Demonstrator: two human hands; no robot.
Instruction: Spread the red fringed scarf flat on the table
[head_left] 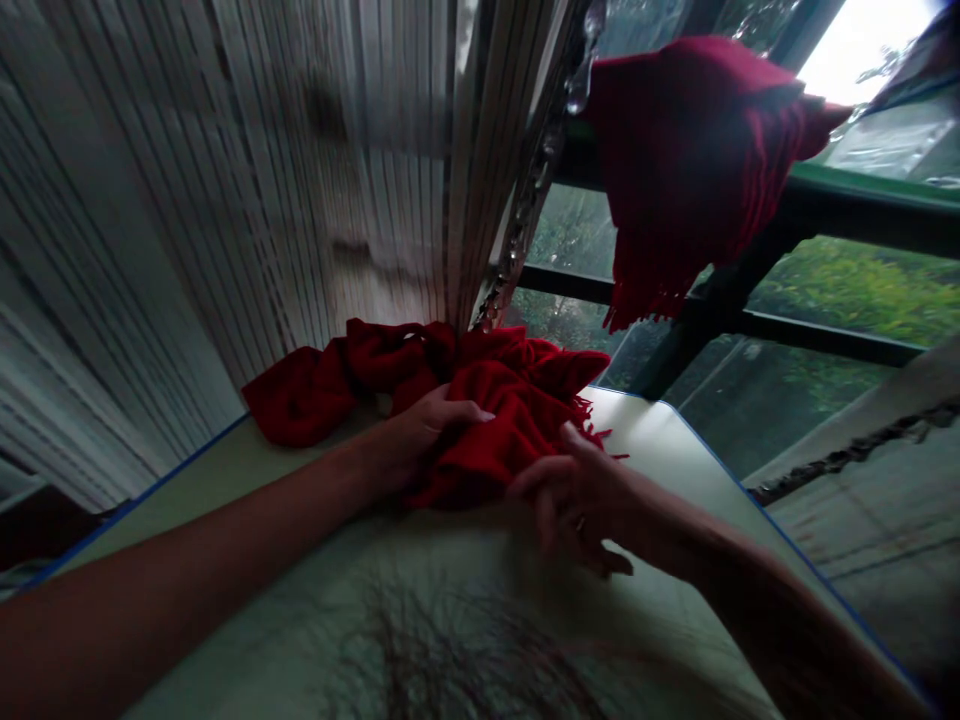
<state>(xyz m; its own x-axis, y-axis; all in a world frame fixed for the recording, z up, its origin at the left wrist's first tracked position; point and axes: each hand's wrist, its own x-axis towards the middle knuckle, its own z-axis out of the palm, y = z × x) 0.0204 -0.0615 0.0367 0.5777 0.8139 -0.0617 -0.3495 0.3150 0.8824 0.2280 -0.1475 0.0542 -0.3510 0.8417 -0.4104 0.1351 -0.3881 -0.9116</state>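
1. The red scarf (480, 410) lies bunched in a loose heap toward the far edge of the bench (675, 440), up against the white string curtain (262, 200) that hangs behind it. One end trails toward the far left corner; a fringed end points at the far right corner.
2. The left hand (420, 430) lies on top of the heap, fingers curled into the cloth and grasping a fold of it. The right hand (577, 500) sits at the near right side of the heap, thumb touching the fringe, fingers loosely bent and blurred; whether it has any cloth pinched I cannot tell.
3. Risk, as I judge it: the heap presses against the curtain strands and the beaded cord (525, 200) beside them. Lifting or shaking the cloth there could snag fringe on beads or drag strands onto the bench.
4. A second risk: with only the left hand firmly on the cloth, a pull toward the near edge could leave the trailing left end behind, so it slides off the far left corner.
5. A second red scarf (690, 160) hangs over the window rail (862, 210), well apart from both hands.
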